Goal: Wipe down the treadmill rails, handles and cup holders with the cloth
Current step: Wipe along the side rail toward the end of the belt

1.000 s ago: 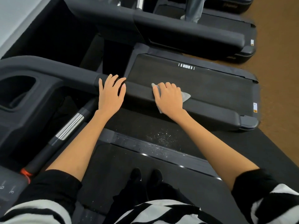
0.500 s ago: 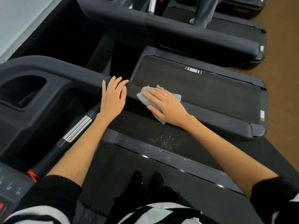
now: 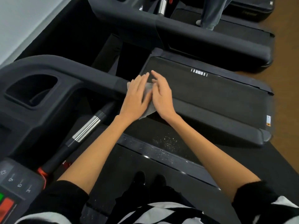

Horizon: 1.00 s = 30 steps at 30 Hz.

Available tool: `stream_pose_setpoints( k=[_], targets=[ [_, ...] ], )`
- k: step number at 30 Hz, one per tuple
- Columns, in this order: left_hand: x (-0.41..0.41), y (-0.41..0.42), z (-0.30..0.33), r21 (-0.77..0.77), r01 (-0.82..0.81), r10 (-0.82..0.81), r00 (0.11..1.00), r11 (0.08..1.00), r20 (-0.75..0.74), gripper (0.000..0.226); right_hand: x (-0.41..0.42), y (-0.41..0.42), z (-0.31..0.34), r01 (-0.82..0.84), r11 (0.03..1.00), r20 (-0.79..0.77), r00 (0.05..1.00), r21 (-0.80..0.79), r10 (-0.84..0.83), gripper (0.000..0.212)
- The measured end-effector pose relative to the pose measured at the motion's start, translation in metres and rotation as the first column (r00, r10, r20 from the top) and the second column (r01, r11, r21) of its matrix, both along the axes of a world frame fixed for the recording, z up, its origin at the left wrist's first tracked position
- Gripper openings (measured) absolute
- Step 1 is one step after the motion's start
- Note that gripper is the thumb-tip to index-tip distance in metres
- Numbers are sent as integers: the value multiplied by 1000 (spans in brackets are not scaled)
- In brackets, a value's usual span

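The grey cloth (image 3: pixel 148 89) lies on the black side rail (image 3: pixel 210 120) of my treadmill, where the rail meets the console. My left hand (image 3: pixel 136 97) presses flat on the cloth's left part and covers most of it. Close beside it is my right hand (image 3: pixel 162 97), fingers stretched out and slightly blurred, its inner edge touching the cloth's right side. A corner of the cloth hangs down between my wrists. The cup holder (image 3: pixel 30 91) is a dark recess in the console at the left. A black handle with a silver grip (image 3: pixel 87 130) runs below the rail.
The belt of the neighbouring treadmill (image 3: pixel 210 94) lies just past the rail. Another person's legs (image 3: pixel 208 13) stand on a farther treadmill. The console buttons (image 3: pixel 14 188) sit at the lower left. White specks (image 3: pixel 168 143) dot my treadmill's side deck, near my shoes (image 3: pixel 150 180).
My right hand slid the cloth left along the rail to my left hand. My left hand has moved onto the cloth, and the right hand's fingers have come off it.
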<state>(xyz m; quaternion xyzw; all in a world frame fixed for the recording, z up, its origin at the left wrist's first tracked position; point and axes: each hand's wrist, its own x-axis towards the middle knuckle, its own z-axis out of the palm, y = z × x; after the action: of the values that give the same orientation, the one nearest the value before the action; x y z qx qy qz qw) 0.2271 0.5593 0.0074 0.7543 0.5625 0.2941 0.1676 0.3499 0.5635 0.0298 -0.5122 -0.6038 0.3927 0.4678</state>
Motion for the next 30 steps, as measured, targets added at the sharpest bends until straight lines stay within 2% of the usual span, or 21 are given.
stream_pose_setpoints(
  k=[2,3,4,6,8,11,14,20,25,30],
  targets=[
    [8,1,-10,15,60,-56,980,998,-190,61,22,2,-13,64,985,262,959,160,-105,39],
    [11,1,-16,30,63,-53,962,998,-269,61,33,2,-20,80,973,439,882,217,-170,38],
    [13,1,-20,53,58,-38,947,997,-318,58,44,1,-26,87,960,597,767,267,-236,37],
    [14,4,-26,128,57,-8,936,990,-352,49,62,0,-39,82,943,761,570,321,-309,41],
    [10,10,-27,209,87,-6,932,974,-361,40,71,-2,-46,79,958,839,468,275,-279,48],
    [-2,23,-25,243,124,-40,945,962,-324,32,68,-5,-47,94,971,869,433,221,-239,54],
    [-19,38,-22,201,77,-14,954,977,-299,31,67,-6,-45,96,969,873,421,226,-245,55],
    [-46,64,-5,99,43,6,893,994,-451,43,66,-5,-43,80,977,883,418,199,-214,57],
    [-78,85,1,-7,-33,26,886,999,-462,34,67,-4,-43,76,985,888,425,158,-175,56],
    [-129,100,2,38,-160,156,844,986,-512,39,65,-4,-43,68,983,885,429,168,-181,55]
  ],
)
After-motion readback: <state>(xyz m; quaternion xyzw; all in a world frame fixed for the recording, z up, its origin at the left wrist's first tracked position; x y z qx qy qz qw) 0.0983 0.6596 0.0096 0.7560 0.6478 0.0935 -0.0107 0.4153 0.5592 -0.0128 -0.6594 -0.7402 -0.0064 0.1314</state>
